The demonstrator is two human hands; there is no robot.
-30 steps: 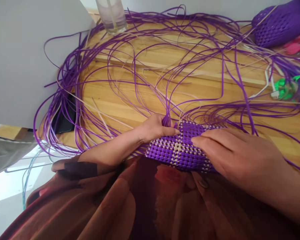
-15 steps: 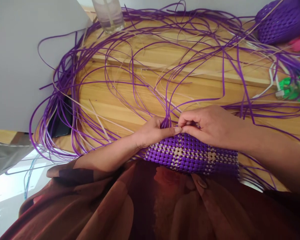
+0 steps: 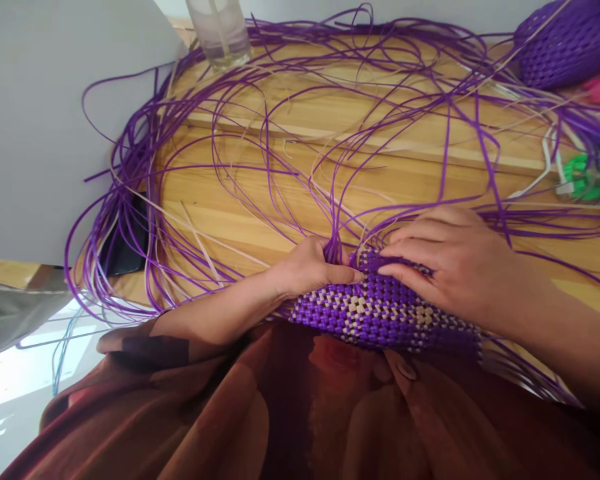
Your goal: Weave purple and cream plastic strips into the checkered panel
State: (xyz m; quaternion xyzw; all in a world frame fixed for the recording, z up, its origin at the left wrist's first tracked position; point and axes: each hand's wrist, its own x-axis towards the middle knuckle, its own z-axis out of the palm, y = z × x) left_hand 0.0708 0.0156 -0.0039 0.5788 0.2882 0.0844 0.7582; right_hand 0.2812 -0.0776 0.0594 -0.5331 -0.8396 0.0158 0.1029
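A woven piece (image 3: 380, 320) of purple strips with a cream pattern rests against my lap at the table edge. My left hand (image 3: 313, 267) is closed round its upper left part, thumb pressed on the weave. A bundle of loose purple strips (image 3: 334, 230) rises between its thumb and fingers. At the upper right edge, my right hand (image 3: 450, 260) has its fingers bent and its thumb on the weave, with a small gap between the tips. Whether it also pinches a single strip is hidden.
Long purple and cream strips (image 3: 135, 160) loop over the wooden table (image 3: 260, 200). A clear bottle (image 3: 223, 40) stands at the back left. At the back right lies a purple woven basket (image 3: 563, 50). Below it are a white cable (image 3: 545, 167) and a green item (image 3: 583, 177).
My right hand has moved right, away from my left thumb, and its thumb and finger have parted slightly. More of the weave's upper edge shows. My left hand keeps its hold.
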